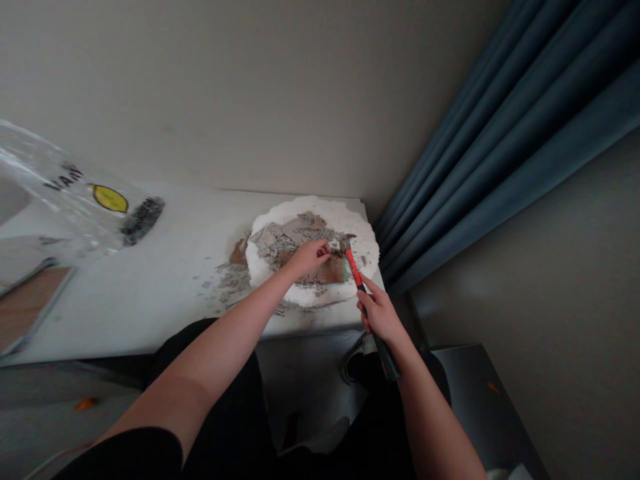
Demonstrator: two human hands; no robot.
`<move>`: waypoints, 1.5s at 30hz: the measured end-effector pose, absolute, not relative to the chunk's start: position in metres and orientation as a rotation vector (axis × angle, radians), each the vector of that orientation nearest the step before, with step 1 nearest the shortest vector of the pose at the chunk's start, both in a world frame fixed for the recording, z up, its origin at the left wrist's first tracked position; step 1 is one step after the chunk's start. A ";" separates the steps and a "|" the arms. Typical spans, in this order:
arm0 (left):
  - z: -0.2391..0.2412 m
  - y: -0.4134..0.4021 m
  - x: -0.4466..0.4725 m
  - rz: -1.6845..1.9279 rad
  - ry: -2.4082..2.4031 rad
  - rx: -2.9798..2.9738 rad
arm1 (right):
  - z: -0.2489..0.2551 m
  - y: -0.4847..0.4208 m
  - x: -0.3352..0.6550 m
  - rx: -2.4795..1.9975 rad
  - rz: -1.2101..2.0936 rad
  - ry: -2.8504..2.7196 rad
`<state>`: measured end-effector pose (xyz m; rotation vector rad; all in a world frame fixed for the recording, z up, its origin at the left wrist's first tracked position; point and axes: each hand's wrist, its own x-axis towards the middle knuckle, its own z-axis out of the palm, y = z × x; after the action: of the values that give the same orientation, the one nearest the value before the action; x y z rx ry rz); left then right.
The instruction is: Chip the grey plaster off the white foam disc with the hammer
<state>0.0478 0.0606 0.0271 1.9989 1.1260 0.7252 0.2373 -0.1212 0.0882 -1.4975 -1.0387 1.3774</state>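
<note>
Here the right hand (381, 312) is wrapped around the handle of a hammer (361, 287), fingers closed on the grip near the desk's front edge. The handle is red-orange towards the head and dark at its lower end, which sticks out past the wrist over the person's lap. The hammer head rests on or just above the far side of the pile, just beside the left fingertips; whether it touches cannot be told.

The left hand (311, 255) reaches out over a white foam slab (315, 210) with ragged edges that lies at the desk's right end, reaching to its right and front edges. The fingers are drawn together, pinching something small next to the hammer head; what it is cannot be made out. Under the hand lies a heap of broken grey fragments (280, 241) with a brown board-like piece (327, 272) beneath them, all on the foam slab.

More grey crumbs and a brown shard (239, 253) are scattered on the white desk (170, 287) just left of the slab. At the desk's left end lies a clear plastic bag (75, 200) with a yellow oval label and dark lettering. A blue-grey curtain (500, 147) hangs past the desk's right edge, against the wall
</note>
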 end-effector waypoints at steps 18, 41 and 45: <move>0.017 0.052 0.058 0.840 1.167 1.939 | 0.105 -0.140 0.226 -1.427 1.358 -1.151; 0.014 0.053 0.058 0.819 1.198 1.985 | 0.104 -0.138 0.226 -1.375 1.379 -1.137; 0.017 0.051 0.058 0.818 1.243 1.985 | 0.101 -0.137 0.226 -1.422 1.398 -1.138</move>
<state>0.0577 0.0508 0.0165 1.9845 1.2432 0.8178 0.2265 -0.1375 0.1013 -1.4223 -1.1380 1.3980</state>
